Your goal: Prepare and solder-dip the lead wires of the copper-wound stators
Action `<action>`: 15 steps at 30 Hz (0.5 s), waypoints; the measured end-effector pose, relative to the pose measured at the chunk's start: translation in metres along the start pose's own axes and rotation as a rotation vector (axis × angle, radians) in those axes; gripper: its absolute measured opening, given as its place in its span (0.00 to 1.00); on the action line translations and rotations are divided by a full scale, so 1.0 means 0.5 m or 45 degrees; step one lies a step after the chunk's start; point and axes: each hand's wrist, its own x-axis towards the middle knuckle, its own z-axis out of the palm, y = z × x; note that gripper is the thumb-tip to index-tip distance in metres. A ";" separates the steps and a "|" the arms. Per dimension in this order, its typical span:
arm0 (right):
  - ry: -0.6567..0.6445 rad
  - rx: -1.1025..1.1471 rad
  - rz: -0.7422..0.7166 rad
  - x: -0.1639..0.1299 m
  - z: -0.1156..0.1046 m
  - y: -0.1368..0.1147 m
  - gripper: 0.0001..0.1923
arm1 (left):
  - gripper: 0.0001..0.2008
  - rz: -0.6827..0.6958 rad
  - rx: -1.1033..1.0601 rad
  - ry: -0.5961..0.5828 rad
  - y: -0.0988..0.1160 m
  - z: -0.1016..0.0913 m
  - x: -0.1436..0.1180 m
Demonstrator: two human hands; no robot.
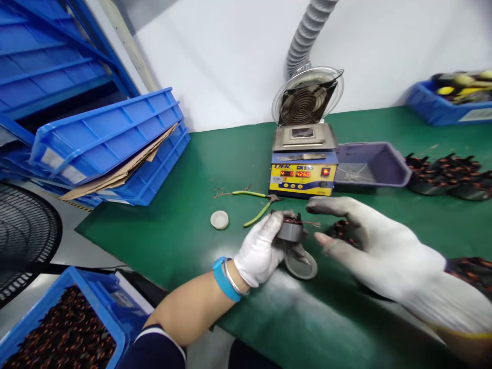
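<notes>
On the green desk (pixel 184 236), seen from the head camera, both gloved hands meet near the middle. The left hand (pixel 259 251) is closed round a small dark coil (pixel 291 229) with copper windings, held just above the desk; thin wire ends (pixel 312 224) stick out of the coil toward the right hand. The right hand (pixel 369 243) is wide, thumb and forefinger spread apart, its fingertips just beside the coil and wire ends but not clearly touching them. Under its palm lie more dark coils (pixel 344 230), partly hidden.

Just below the left hand sits a round clear lid (pixel 302 266) flat on the desk. To that hand's left lies a small white cap (pixel 219 220). Beyond its fingers rest green-handled cutters (pixel 257 202), with wire scraps (pixel 226 192) near their handles. Farther beyond stands a solder pot (pixel 303 166) with red digits lit, and a fan (pixel 305 100) with a grey hose (pixel 307 31) rises behind it. A grey tray (pixel 371 164) touches the pot's right side. Past the right hand, a row of wound coils (pixel 449 174) lies on the desk. Well to the left of the left hand are stacked blue crates (pixel 103 133), and near the left forearm a blue bin (pixel 65 328) full of coils.
</notes>
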 end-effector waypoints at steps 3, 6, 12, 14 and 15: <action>0.074 -0.046 -0.351 0.012 0.007 0.000 0.10 | 0.23 0.005 -0.043 0.024 -0.005 -0.004 0.004; 0.096 -0.022 -0.572 0.023 0.008 -0.001 0.09 | 0.21 -0.014 -0.042 0.018 -0.007 -0.004 0.004; 0.091 -0.110 -0.729 0.023 -0.002 0.006 0.11 | 0.22 -0.054 -0.051 -0.004 -0.007 -0.004 0.002; 0.056 -0.125 -0.642 0.019 -0.003 0.007 0.09 | 0.25 -0.057 -0.037 -0.010 -0.006 -0.007 0.004; 0.043 -0.135 -0.609 0.019 -0.003 0.007 0.07 | 0.26 -0.065 -0.024 -0.018 -0.005 -0.009 0.005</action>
